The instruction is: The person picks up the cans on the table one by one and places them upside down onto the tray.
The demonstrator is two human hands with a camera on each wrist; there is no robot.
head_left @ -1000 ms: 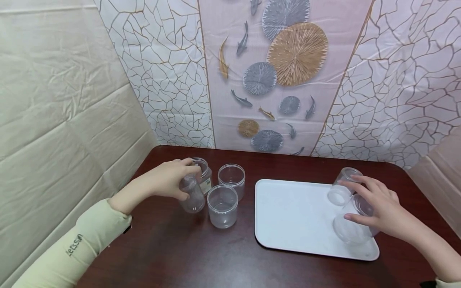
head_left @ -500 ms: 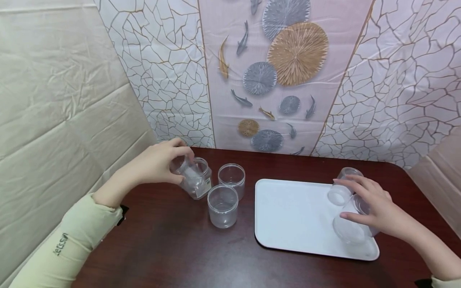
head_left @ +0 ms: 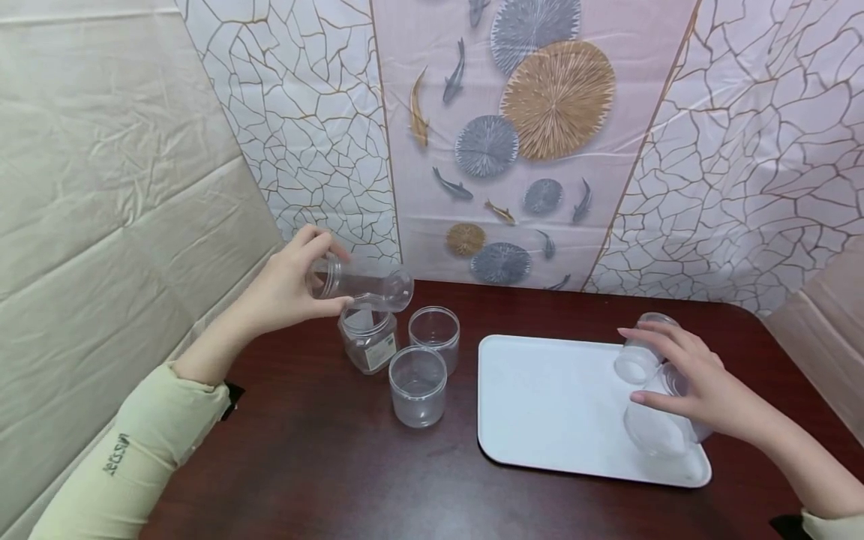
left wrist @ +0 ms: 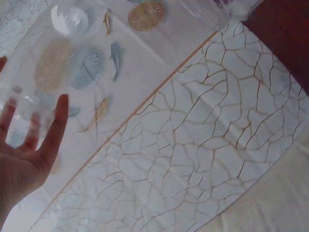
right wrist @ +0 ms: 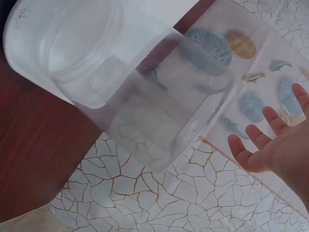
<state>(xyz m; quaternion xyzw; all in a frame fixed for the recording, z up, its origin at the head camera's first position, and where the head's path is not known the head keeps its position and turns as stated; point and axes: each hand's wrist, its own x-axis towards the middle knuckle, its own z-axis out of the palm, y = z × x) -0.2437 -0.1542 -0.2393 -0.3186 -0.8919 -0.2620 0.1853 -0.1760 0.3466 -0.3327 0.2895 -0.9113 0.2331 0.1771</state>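
In the head view my left hand (head_left: 290, 289) grips a clear plastic jar (head_left: 378, 285) by its neck end. This jar lies sideways in the air, its base pointing right, above a clear faceted jar (head_left: 370, 349) with a white label. Beside that stand two clear round jars (head_left: 418, 401), mouths up. My right hand (head_left: 709, 382) hovers with spread, relaxed fingers at a clear jar (head_left: 655, 431) standing mouth down on the white tray (head_left: 540, 405). Behind it a narrower clear jar (head_left: 636, 364) is also inverted. The right wrist view shows the hand (right wrist: 285, 140) apart from the larger jar (right wrist: 145, 116).
The tray lies on the right half of a dark red-brown table (head_left: 324, 457). Patterned cloth (head_left: 499, 187) hangs along the table's back edge, and a beige cloth wall (head_left: 135, 187) borders the left.
My left hand has lifted the jar from the table, moved it up and back, and turned it from upright to sideways. The right hand has shifted slightly left.
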